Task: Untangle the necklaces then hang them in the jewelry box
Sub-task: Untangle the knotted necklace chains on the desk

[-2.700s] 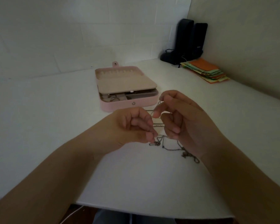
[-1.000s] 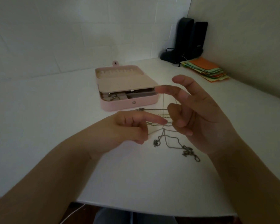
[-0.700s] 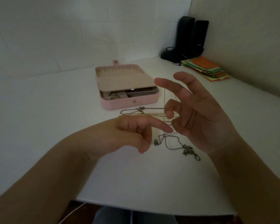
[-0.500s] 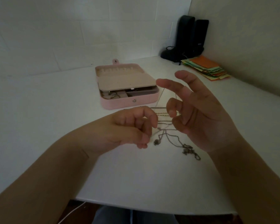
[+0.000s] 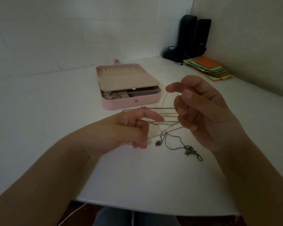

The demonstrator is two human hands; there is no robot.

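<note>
Several thin tangled necklaces [image 5: 168,123] stretch between my two hands above the white table [image 5: 137,185]. My left hand [image 5: 129,129] has its fingers curled, with chain strands looped around them, its index finger pointing right. My right hand [image 5: 201,110] is raised with curled fingers hooked through the strands. A small pendant [image 5: 158,143] and a clasp end [image 5: 193,152] lie on the table below. The pink jewelry box [image 5: 131,101] sits behind, its lid flap half raised, showing a row of hooks.
Two black speakers [image 5: 191,36] stand in the back right corner. A stack of coloured paper [image 5: 209,68] lies in front of them. The table's front edge runs close to my body.
My left index finger has stretched out to the right again and the hand has dropped slightly. My right hand's fingers have curled in more. The chains stay stretched between both hands.
</note>
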